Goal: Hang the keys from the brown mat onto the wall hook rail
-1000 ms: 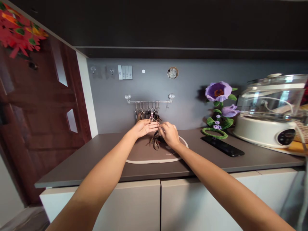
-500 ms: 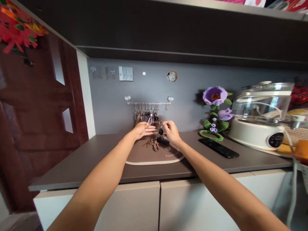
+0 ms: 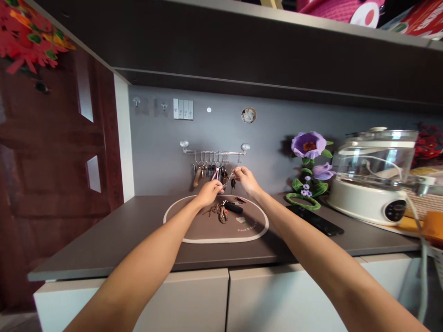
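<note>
A small metal key (image 3: 225, 184) is being held in mid-air betw the two hands, just below a steel key rail (image 3: 214, 152). The L hand (image 3: 209, 193) is pinching it from 8 o'clock, fingers bunched. The R hand (image 3: 246, 180) is pinching a thin key ring (image 3: 232, 174) at 2 o'clock, w/ a black-headed key (image 3: 233, 183) dangling under it. Exact contact is too small to make out.

A row of keys (image 3: 209, 169) is hanging off the rail, incl a pink one (image 3: 216, 174) and a wood-handled one (image 3: 197, 178). At 6 o'clock a brown oval mat (image 3: 214, 230) is lying on the desk (image 3: 104, 230), carrying a tangled brown keychain (image 3: 219, 213) and a black fob (image 3: 232, 207). A black phone (image 3: 314, 220) is lying at 4 o'clock, a purple artificial flower (image 3: 308, 145) is standing at 3 o'clock, and a white electric cooker w/ glass lid (image 3: 372, 184) is sitting further out at 3 o'clock. A dark wood door (image 3: 58, 138) is standing at 9 o'clock.
</note>
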`<state>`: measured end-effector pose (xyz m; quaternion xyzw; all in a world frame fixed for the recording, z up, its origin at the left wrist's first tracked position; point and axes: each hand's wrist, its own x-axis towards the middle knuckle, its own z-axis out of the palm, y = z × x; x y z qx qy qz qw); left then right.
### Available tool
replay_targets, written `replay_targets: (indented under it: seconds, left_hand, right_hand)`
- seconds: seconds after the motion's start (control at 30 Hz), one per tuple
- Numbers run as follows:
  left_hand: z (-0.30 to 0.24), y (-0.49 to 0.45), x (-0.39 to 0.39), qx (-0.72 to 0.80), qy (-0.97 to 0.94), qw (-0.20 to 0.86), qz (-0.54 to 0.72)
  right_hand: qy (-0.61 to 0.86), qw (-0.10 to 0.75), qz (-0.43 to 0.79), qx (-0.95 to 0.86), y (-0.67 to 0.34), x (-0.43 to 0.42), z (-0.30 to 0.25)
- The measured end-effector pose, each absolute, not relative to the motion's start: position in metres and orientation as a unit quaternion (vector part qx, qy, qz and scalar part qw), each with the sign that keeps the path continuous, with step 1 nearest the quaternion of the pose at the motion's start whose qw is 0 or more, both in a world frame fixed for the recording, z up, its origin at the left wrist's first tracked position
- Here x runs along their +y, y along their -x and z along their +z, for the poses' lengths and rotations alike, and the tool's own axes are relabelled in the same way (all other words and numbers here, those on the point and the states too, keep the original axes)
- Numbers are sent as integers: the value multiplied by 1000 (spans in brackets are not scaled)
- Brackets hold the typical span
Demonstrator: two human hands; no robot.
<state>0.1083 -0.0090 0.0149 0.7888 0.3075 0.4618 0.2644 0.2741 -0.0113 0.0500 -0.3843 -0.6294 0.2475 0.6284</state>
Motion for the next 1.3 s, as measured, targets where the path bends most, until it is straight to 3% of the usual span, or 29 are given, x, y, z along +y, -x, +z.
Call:
replay_targets:
  seconds: [0.23,0.57,1.07,1.3]
  left_hand:
    - [14,-107,-6,330,-805,157,467]
    - [20,-98,-1,400,-780,94,471]
    - [23,-96,1,420,-760,119,481]
    - [23,-95,1,432,-758,122,474]
  right_hand:
    - [404,633,227,-619,-266,5,62]
    - [493,637,90,-585,-259,49,80]
    - [553,625,33,-550,-254,73,86]
    - [558,624,72,-542,-256,70,79]
